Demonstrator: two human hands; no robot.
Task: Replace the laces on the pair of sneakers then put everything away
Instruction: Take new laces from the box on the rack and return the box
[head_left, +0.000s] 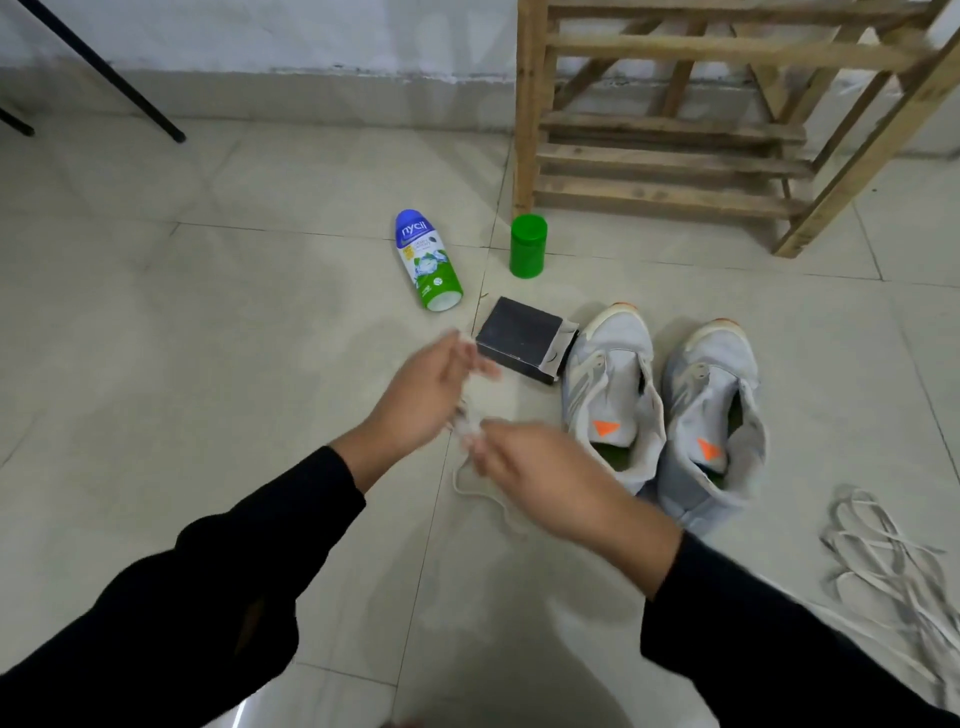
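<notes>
Two pale grey sneakers, the left one (613, 384) and the right one (714, 410), stand side by side on the tiled floor with no laces in them. My left hand (431, 395) and my right hand (545, 478) are blurred and both grip a white lace (480, 486) between them, just left of the sneakers. A loop of that lace trails onto the floor under my right hand. A loose pile of flat grey-white laces (893, 561) lies on the floor at the right.
A small black box (522, 338) with its flap open lies beside the left sneaker. A blue-green powder bottle (426, 260) lies on its side, and a green jar (528, 245) stands near a wooden shoe rack (670, 130). Black stand legs (130, 88) at top left.
</notes>
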